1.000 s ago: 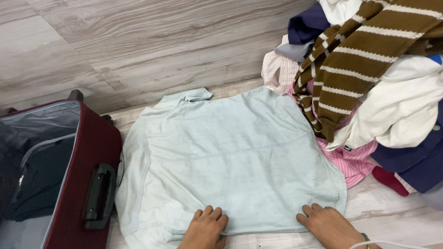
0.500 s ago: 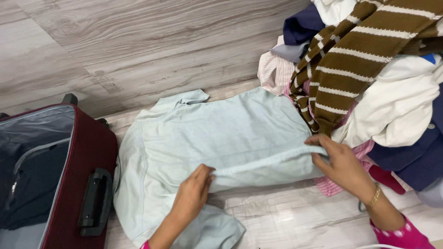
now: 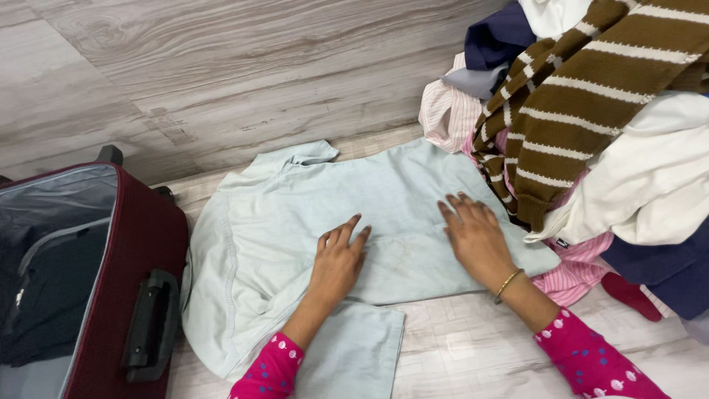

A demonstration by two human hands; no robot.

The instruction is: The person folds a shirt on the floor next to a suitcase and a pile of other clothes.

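Pale-blue shirt folded, lying flat | left hand, right hand fingers spread, pressing it

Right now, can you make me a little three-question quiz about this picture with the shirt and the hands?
1. True or false: both hands lie flat on the light blue shirt.
2. What stands open to the left of the shirt?
A. a cardboard box
B. a dark red suitcase
C. a laundry basket
3. Fill in: the brown sweater on the clothes pile has ____ stripes.

Key
1. True: the left hand and the right hand press on it, fingers spread.
2. B, the dark red suitcase.
3. White; the brown sweater lies on top of the clothes pile.
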